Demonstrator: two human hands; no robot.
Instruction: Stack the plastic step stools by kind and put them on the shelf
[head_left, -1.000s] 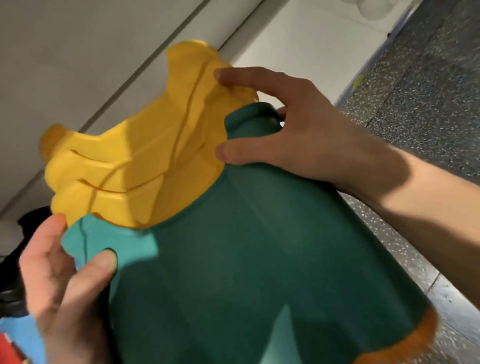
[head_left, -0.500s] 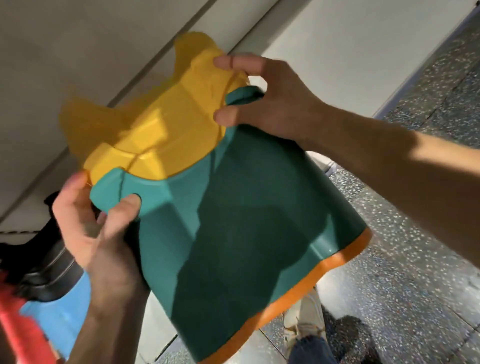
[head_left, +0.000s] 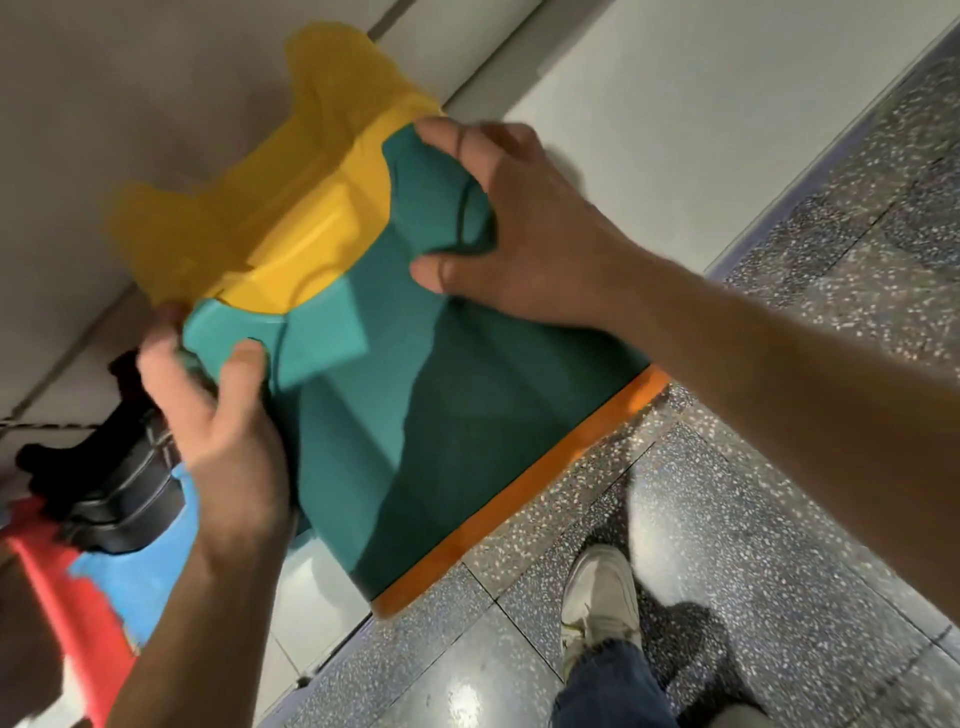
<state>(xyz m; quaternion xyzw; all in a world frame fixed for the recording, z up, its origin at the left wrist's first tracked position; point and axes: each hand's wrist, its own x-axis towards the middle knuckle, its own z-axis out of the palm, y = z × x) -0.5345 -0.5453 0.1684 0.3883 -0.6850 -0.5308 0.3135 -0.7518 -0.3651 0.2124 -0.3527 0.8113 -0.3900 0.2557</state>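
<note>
**Seating green over yellow: keep both leg grips, push square**

Right hand (head_left: 524, 228): fingers spread, thumb low and index high, pinching the upper leg of the green stool (head_left: 415, 395) at its foot. Left hand (head_left: 218, 415): thumb on the outer face of the lower leg, other fingers wrapped round the leg edge; their tips are hidden, so I can't tell how deep they hook. Both hands closed on the green one, nothing loose.

Green stool is held in the air, tipped on its side, seat end toward the body, legs pointing away. An orange rim (head_left: 524, 493) shows under its seat edge, so likely another stool is nested inside. The yellow stool (head_left: 291, 208) sticks out of the leg end, blurred, probably part of the same nest.

Judgement on doing it well:
- Mixed colours, but same shape as far as I can see; sort by shape, not colour.
- Push along the stack axis with both hands evenly. One-sided pressure will cock the shells and jam them.
- Keep fingertips off the leg gaps, a pinch point as the shells close.
- Line legs up with legs before the final shove.

Further stools, black (head_left: 119, 483), blue (head_left: 150, 561) and red (head_left: 57, 597), sit low left, near the left forearm. Speckled floor (head_left: 779, 493) and a shoe (head_left: 602, 603) below; no shelf identifiable.
</note>
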